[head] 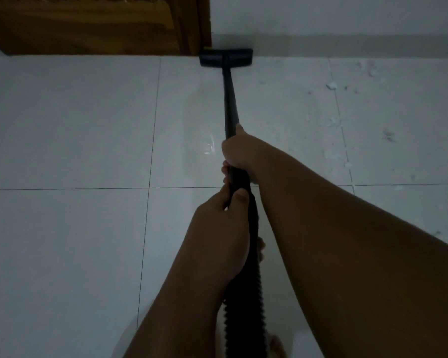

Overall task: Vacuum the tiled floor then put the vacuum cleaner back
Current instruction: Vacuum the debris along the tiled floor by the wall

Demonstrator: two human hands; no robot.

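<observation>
— How many of each?
— One vacuum wand [229,99], one floor head [226,57], one ribbed hose [243,293], two hands. No readable writing.
— Where's the head?
— Against the wall [321,19], just beside the wooden door [88,21], far ahead of both hands.
— The grip?
— Right hand [239,153] wrapped around the wand; left hand [217,218] closed on the hose right behind it. Pale scraps [331,85] lie right of the wand on the tiled floor [62,125].

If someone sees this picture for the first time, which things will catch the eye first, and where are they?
First, the two bare hands in the centre, right hand ahead of left hand, both gripping the black vacuum wand. It runs up to the floor head, which sits against the wall beside the wooden door. Then the pale debris scattered on the tiles at the upper right.
</observation>
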